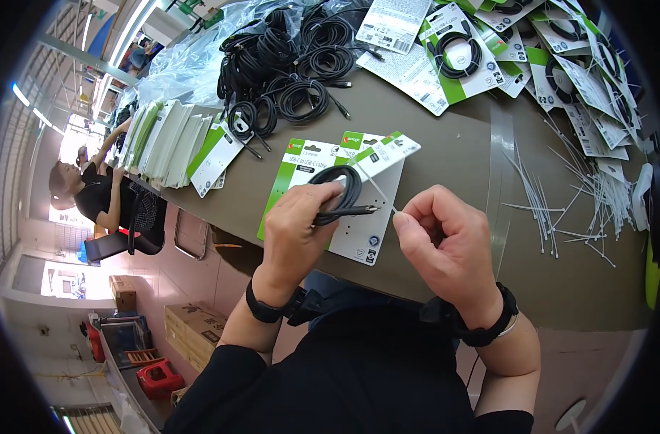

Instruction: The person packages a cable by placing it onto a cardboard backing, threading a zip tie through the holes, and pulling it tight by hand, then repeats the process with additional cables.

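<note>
My left hand (290, 228) is closed around a coiled black cable (350, 189), whose plug end points right. White and green packaging cards (370, 242) lie under and behind the coil, overlapping on the table. A thin white cable tie (374, 186) runs from beside the coil down to my right hand (446, 242), which pinches its end between thumb and forefinger. How the tie passes around the coil or through a card is hidden.
Coiled black cables (272, 65) are heaped at the back by clear plastic bags (185, 65). A row of cards (164, 145) stands left. Cards with cables (561, 65) pile up at back right, above loose white cable ties (605, 199). Another person (91, 188) sits far left.
</note>
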{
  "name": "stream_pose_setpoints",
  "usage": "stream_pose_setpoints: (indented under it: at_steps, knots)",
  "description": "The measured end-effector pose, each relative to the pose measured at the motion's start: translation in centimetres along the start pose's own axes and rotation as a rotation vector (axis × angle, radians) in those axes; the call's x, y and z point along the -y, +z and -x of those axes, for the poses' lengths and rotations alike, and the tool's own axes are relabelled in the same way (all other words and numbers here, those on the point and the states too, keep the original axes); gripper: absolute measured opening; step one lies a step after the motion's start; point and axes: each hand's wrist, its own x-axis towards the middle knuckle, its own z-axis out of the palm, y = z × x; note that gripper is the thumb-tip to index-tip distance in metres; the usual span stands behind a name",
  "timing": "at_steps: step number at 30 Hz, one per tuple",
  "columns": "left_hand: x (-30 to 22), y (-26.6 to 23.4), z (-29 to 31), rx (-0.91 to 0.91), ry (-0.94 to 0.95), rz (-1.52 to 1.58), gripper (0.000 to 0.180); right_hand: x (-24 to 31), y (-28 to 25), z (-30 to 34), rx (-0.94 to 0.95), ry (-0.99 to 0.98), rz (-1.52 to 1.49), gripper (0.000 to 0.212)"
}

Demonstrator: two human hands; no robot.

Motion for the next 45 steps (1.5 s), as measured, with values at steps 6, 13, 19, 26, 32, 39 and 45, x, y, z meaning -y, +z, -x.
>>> stream_pose_setpoints:
  at_steps: [6, 13, 19, 26, 32, 39, 45]
  knots:
    - [0.9, -1.5, -0.4, 0.075, -0.108, 0.253, 0.02, 0.0, 0.1, -0.1, -0.036, -0.005, -0.059, 0.013]
    - [0.8, -2.2, -0.2, -0.07, -0.301, 0.547, 0.02, -0.1, 0.2, 0.0, -0.027, -0.051, -0.046, 0.012]
    - [0.3, -2.4, -0.9, -0.092, -0.301, 0.586, 0.027, -0.2, 0.0, 0.2, 0.108, 0.01, -0.095, 0.012]
    - [-0.2, -1.8, -0.2, -0.091, -0.261, 0.721, 0.027, -0.3, 0.2, 0.2, 0.162, 0.042, -0.068, 0.012]
    - [-0.6, -1.8, -0.1, -0.102, -0.253, 0.703, 0.026, -0.5, 0.4, 0.2, 0.13, 0.052, -0.042, 0.011]
    - [-0.9, -1.8, 0.2, -0.13, -0.24, 0.672, 0.025, -0.6, 0.4, 0.3, 0.138, 0.084, -0.046, 0.011]
    - [-1.1, -1.8, 0.2, -0.108, -0.221, 0.621, 0.024, -0.5, 0.2, 0.1, 0.164, 0.114, -0.088, 0.011]
